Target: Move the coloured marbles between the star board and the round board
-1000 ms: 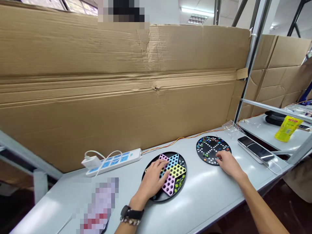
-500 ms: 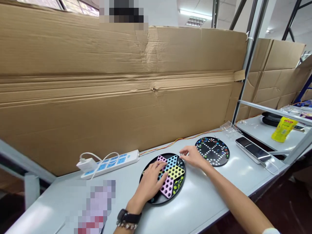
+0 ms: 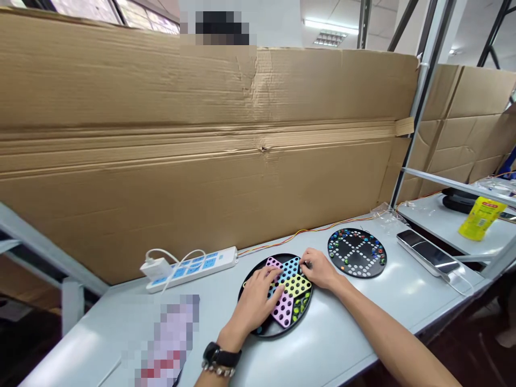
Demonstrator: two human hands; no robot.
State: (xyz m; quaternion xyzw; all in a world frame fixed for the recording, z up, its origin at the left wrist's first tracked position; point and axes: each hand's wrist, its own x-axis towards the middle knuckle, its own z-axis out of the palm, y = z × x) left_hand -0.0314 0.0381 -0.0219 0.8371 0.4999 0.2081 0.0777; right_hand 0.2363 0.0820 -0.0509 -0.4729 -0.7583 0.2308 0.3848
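A round black game board [image 3: 278, 327] with a pink, blue and yellow star of holes lies in front of me on the grey table [image 3: 355, 317]. My left hand [image 3: 255, 303] rests flat on its left half, fingers spread. My right hand [image 3: 319, 269] sits at the board's right edge, fingers curled down as if pinching something too small to name. A second round black board [image 3: 357, 252] with white dots and coloured marbles lies to the right, apart from both hands.
A white power strip [image 3: 191, 267] with a plugged charger lies at the back left. A phone [image 3: 427, 252] lies right of the boards. A tall cardboard wall [image 3: 201, 150] stands behind the table. A yellow bottle [image 3: 481, 217] stands on the neighbouring table.
My right hand left the dotted board on the right and came over to the right edge of the star board. My left hand stayed on the star board.
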